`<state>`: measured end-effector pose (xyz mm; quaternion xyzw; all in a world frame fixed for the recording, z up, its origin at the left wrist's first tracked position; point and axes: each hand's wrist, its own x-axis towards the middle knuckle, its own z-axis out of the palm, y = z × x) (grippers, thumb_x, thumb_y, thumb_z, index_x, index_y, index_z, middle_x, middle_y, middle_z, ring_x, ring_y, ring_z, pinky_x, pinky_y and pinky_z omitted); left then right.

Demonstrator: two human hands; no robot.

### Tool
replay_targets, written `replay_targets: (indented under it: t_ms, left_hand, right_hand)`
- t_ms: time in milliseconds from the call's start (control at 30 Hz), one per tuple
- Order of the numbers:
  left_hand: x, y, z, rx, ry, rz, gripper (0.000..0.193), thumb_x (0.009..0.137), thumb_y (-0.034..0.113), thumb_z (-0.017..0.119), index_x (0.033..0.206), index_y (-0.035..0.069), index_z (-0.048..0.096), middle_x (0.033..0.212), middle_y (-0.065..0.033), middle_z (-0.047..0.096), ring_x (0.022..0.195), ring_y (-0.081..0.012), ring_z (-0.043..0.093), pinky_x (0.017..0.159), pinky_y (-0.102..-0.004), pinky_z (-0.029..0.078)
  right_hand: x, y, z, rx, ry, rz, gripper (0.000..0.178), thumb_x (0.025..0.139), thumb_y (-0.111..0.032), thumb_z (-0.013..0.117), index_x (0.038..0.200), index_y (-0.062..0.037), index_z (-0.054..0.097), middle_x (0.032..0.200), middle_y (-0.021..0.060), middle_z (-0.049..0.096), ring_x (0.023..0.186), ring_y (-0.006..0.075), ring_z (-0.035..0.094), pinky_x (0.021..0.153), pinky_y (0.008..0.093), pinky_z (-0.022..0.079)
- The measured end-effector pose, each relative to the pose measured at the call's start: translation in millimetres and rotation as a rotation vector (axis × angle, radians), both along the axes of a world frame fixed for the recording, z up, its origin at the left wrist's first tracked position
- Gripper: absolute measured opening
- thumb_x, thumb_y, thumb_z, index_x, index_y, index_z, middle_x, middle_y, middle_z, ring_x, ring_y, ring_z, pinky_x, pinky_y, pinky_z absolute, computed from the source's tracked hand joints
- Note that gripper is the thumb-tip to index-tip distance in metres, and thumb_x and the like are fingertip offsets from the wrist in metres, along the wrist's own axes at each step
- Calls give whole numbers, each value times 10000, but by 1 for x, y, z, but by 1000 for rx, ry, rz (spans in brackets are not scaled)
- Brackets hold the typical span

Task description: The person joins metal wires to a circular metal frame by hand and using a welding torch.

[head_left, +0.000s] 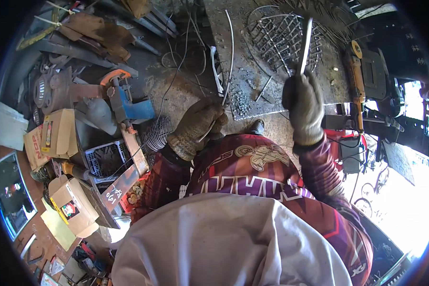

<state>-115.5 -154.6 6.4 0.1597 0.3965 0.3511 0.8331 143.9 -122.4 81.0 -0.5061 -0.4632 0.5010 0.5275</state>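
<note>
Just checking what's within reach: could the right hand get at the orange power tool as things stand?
Probably, but not freely: nothing visible stands between the right hand and the orange power tool, yet that hand's grip is taken up by a metal bar.

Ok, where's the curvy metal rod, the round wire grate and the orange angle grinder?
Curved metal rod [232,47]: head view, upper shaft, above the left hand [196,125].
Round wire grate [280,40]: head view, middle of its crossed bars.
Angle grinder [356,78]: head view, orange body.
</note>
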Motion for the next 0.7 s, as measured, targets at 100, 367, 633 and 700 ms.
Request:
replay_targets:
  t_ms: [100,367,633,700]
  left_hand:
    - [8,4,3,-2,68,-26,88,1054,171,621,1099,96,608,754,-17,567,567,-108,485,515,-261,421]
    - [19,8,-10,-105,120,-24,35,1030,145,652,1050,168,636,808,-13,644,603,-112,612,493,-277,517]
    - [32,5,-9,56,311,-66,140,994,213,684,1081,105,665,835,-6,661,604,-88,594,504,-249,478]
    - [31,5,-16,47,285,-63,141,996,212,674,1085,103,665,839,-3,663,624,-88,600,524,-247,484]
  right_hand:
    - [24,-47,-40,-134,-123,22,408,1104,-328,523,1293,17,632,730,-63,506,643,34,454,560,221,352]
    - [31,-84,-59,-158,-626,187,346,1056,-260,523,1204,12,676,907,202,742,872,310,752,757,413,551]
    - [22,-82,-39,-276,-665,247,357,1064,-264,529,1249,21,641,890,194,750,859,345,764,751,424,571]
    - [21,-82,-38,-313,-638,243,353,1064,-260,533,1246,22,642,890,196,750,863,340,765,749,424,571]
